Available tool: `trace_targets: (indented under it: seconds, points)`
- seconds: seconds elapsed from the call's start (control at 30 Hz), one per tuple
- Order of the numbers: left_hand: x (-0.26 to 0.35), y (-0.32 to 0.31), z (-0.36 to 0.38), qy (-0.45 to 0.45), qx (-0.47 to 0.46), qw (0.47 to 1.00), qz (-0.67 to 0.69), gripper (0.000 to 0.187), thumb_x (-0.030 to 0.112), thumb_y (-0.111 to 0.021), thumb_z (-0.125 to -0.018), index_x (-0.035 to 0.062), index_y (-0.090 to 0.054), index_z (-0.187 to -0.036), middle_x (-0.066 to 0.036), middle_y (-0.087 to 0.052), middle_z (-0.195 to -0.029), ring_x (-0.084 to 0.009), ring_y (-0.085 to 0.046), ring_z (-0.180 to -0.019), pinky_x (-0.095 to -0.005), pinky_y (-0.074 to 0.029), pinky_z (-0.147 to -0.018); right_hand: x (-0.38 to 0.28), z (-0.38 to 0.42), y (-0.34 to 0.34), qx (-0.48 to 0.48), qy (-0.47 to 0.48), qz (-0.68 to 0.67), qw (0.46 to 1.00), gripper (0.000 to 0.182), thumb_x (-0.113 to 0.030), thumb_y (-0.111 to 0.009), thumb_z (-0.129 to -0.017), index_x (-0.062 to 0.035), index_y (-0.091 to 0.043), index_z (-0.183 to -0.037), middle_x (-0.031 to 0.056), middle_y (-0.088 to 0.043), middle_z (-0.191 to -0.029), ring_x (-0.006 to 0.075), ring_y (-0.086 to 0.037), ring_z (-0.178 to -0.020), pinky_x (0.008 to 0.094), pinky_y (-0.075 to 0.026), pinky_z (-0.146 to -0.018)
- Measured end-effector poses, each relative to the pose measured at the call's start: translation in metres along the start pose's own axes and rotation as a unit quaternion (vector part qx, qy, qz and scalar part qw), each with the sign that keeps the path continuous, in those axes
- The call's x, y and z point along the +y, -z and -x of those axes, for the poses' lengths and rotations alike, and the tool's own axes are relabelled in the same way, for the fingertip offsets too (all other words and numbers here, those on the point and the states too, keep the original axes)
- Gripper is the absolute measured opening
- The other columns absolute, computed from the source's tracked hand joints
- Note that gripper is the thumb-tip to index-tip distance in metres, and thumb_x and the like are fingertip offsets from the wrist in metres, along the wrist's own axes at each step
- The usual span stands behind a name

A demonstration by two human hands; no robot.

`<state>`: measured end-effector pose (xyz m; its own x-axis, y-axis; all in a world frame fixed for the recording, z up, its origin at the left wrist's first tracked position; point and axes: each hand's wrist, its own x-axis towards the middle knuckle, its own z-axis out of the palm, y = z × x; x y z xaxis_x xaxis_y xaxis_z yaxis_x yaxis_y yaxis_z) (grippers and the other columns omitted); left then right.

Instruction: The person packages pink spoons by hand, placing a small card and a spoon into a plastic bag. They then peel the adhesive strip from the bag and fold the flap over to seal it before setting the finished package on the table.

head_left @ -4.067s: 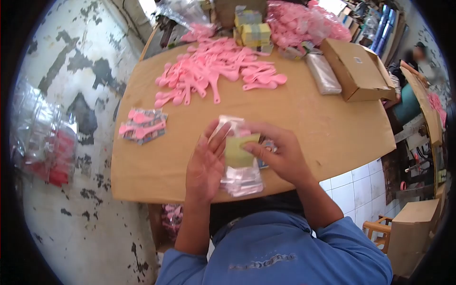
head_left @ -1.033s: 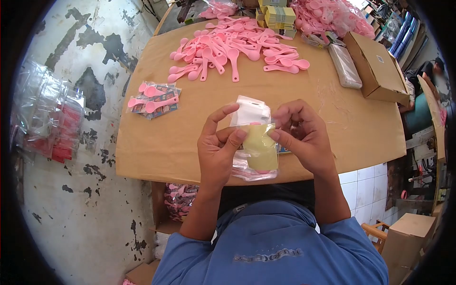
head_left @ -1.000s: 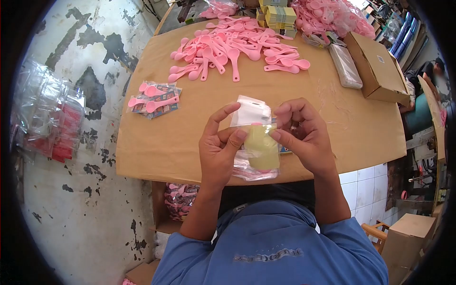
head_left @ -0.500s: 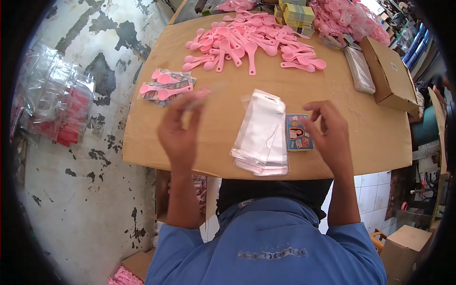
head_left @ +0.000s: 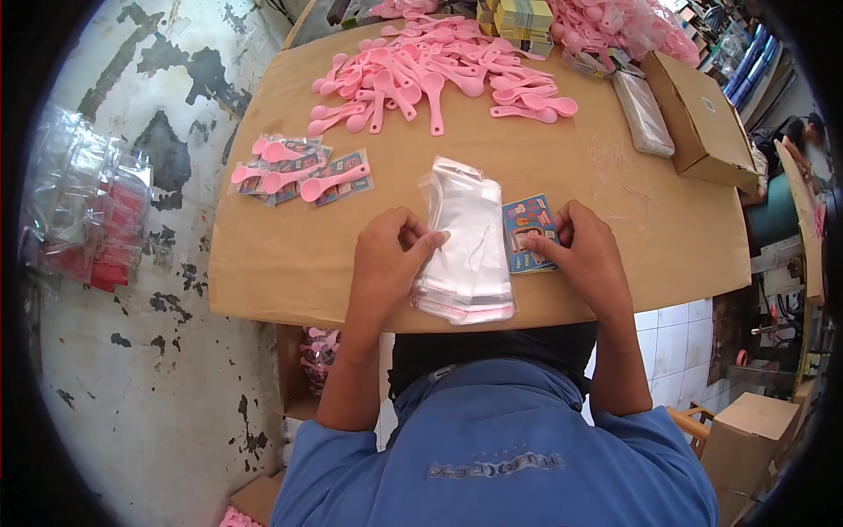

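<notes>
A stack of clear plastic bags (head_left: 465,255) lies at the table's front, its sheets slightly fanned. At its left edge, my left hand (head_left: 391,259) is closed, with thumb and fingers pinching a bag. Right beside the bags is a small stack of blue printed cards (head_left: 525,211). My right hand (head_left: 587,255) grips the top card, thumb on its face and fingers curled at its right edge. To the left lie several bagged packets, each with a pink spoon and a card; the nearest packet (head_left: 338,178) sits slightly apart.
A large heap of pink measuring spoons (head_left: 430,66) covers the table's back. Behind it stand bundled card stacks (head_left: 524,19). At the back right are a cardboard box (head_left: 698,123), a wrapped bag pack (head_left: 643,114) and bagged spoons (head_left: 619,31). Plastic bags (head_left: 97,193) hang at left.
My left hand has moved from near the packets down to the plastic bags, and another spoon packet now lies there. My right hand has closed on the top card, which is now turned slightly.
</notes>
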<state>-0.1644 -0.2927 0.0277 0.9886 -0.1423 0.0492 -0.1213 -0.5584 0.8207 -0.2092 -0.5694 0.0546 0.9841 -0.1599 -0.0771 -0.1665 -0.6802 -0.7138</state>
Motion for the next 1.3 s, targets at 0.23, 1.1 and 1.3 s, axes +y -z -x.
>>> trace_targets:
  seconds: [0.23,1.1,1.3]
  points:
    - [0.008,0.001,0.007,0.065,0.009,0.991,0.117,0.019,0.015,-0.076,-0.097,-0.0042,-0.076,-0.098,0.0,-0.066,-0.076,-0.006,-0.054,-0.066,-0.0255,-0.043,-0.058,0.019,-0.006,-0.006,0.089,0.07,-0.04,0.993,0.028,-0.024,-0.068,-0.101,0.0034,-0.063,-0.105,0.0158,-0.067,-0.084,0.0276,-0.063,-0.071,0.0413,-0.05,-0.07]
    - [-0.005,0.011,0.007,0.049,0.112,0.786,0.606,0.033,0.008,-0.069,-0.102,0.0008,-0.057,-0.131,-0.018,-0.074,-0.115,-0.0287,-0.076,-0.105,-0.0377,-0.065,-0.089,-0.034,0.012,-0.034,-0.078,0.074,-0.331,0.938,0.019,-0.013,-0.07,-0.102,0.0029,-0.067,-0.111,0.0039,-0.072,-0.088,0.0068,-0.062,-0.074,0.0243,-0.05,-0.065]
    - [0.015,-0.015,0.008,0.045,0.101,0.779,0.617,0.031,0.006,-0.07,-0.101,-0.0013,-0.06,-0.129,-0.018,-0.073,-0.118,-0.0257,-0.074,-0.108,-0.0366,-0.064,-0.09,-0.041,0.012,-0.04,-0.122,0.064,-0.433,0.891,0.018,-0.014,-0.067,-0.105,0.0022,-0.065,-0.113,0.0012,-0.068,-0.084,0.0028,-0.058,-0.07,0.0205,-0.047,-0.059]
